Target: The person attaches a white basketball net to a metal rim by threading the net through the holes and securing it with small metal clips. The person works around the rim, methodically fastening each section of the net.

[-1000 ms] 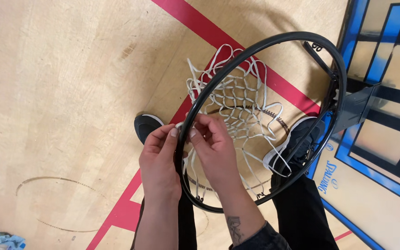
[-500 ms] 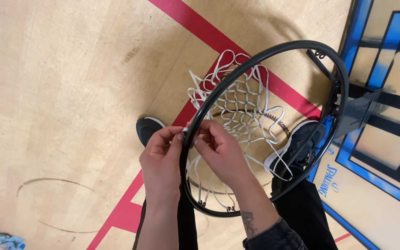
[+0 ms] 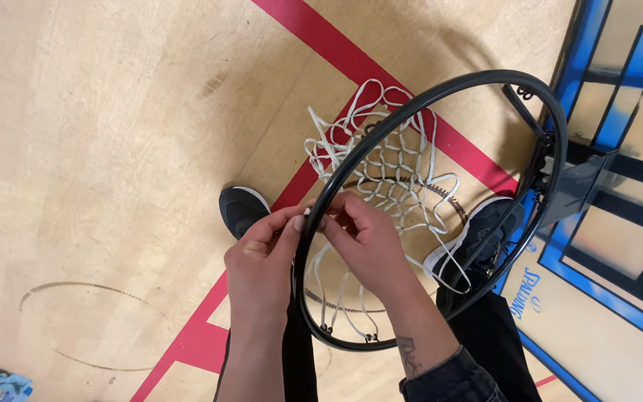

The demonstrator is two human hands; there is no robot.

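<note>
Hands are working together at the near-left arc of a black basketball rim (image 3: 440, 93): the left hand (image 3: 262, 257) is sitting outside the hoop, its fingertips pinching at the metal, while the right hand (image 3: 366, 242) is reaching from inside, fingers closing on a strand of the white net (image 3: 392, 167). The net is hanging bunched just beyond the hands. A backboard (image 3: 626, 246) is lying to the right, black shoes (image 3: 241, 208) are standing beneath on the wooden floor (image 3: 91, 149).
</note>
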